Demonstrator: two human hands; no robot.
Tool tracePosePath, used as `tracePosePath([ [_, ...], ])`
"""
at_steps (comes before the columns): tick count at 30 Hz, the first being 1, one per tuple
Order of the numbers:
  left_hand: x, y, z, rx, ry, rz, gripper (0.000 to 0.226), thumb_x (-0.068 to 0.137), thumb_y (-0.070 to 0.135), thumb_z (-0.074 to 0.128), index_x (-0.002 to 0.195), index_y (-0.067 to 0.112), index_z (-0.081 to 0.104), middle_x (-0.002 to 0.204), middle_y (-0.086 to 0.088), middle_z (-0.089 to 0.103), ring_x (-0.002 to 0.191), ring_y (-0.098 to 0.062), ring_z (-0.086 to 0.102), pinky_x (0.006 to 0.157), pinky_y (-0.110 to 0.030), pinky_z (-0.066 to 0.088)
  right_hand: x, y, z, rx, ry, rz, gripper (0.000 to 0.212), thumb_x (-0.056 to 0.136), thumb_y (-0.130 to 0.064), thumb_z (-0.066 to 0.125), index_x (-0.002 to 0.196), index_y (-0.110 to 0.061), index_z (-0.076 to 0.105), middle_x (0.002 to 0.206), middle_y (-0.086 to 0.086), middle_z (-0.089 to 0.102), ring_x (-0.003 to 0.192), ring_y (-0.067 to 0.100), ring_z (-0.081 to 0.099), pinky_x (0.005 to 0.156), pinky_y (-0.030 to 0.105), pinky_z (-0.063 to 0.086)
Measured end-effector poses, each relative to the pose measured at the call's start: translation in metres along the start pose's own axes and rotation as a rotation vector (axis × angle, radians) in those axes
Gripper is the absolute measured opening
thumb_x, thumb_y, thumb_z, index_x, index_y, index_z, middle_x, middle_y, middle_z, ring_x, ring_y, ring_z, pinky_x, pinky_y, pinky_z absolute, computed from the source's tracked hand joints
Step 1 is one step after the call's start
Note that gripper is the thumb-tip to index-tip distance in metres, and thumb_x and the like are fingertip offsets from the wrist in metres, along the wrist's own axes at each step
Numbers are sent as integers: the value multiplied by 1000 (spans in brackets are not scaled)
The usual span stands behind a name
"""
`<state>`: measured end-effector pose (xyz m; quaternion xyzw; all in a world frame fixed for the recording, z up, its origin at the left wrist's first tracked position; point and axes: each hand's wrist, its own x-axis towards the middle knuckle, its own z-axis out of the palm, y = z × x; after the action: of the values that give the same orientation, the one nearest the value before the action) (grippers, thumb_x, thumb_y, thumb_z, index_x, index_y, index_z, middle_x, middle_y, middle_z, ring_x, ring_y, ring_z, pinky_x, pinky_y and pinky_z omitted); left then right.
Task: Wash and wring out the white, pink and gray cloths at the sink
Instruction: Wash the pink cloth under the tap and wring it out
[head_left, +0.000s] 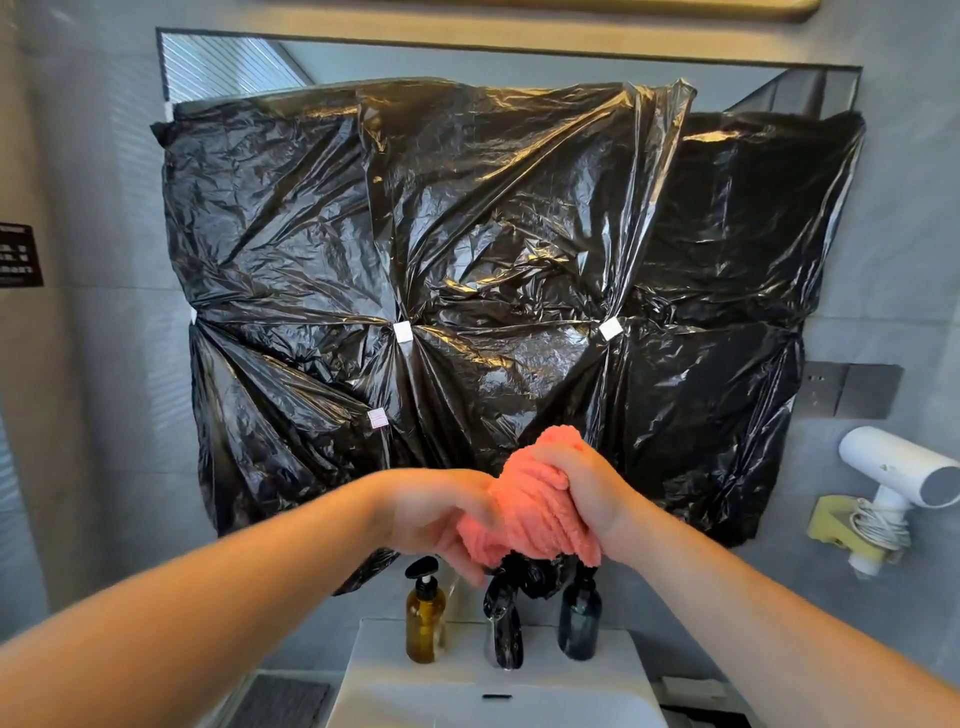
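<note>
The pink cloth (524, 512) is bunched between the two grips, its long axis running from the left grip (441, 514) across to the right grip (587, 493), both clenched round it. The sink (410, 696) lies directly below them.

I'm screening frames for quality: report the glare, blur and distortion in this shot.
Head view: warm glare streaks the black plastic sheeting; wide-angle distortion bows the mirror frame and stretches both forearms; the pink cloth, gripped by the left hand and right hand, is fairly sharp.
</note>
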<state>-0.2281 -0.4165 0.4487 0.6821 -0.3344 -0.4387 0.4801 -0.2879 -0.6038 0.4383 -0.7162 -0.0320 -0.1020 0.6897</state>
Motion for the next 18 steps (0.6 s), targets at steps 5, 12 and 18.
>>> tracePosePath([
  [5, 0, -38, 55, -428, 335, 183, 62, 74, 46, 66, 124, 8, 65, 102, -13, 73, 90, -27, 71, 65, -34, 60, -34, 11, 1, -30, 130, -131, 38, 106, -33, 47, 95, -2, 65, 99, 14, 70, 95, 24, 67, 89, 46, 55],
  [12, -7, -57, 119, 69, 709, 330, 53, 64, -6, 62, 109, 22, 65, 81, -11, 70, 67, -21, 66, 56, -42, 56, -67, -42, -29, -668, 336, -310, 49, 107, -41, 35, 60, -24, 36, 61, -10, 39, 63, 12, 41, 66, 34, 33],
  [18, -7, -50, 159, 246, 579, 197, 68, 58, 2, 61, 119, 34, 60, 106, 2, 73, 100, -18, 71, 91, -46, 57, -81, -91, -12, 42, 289, -133, 43, 106, -45, 40, 72, -19, 46, 47, -6, 39, 43, 11, 40, 43, 24, 42],
])
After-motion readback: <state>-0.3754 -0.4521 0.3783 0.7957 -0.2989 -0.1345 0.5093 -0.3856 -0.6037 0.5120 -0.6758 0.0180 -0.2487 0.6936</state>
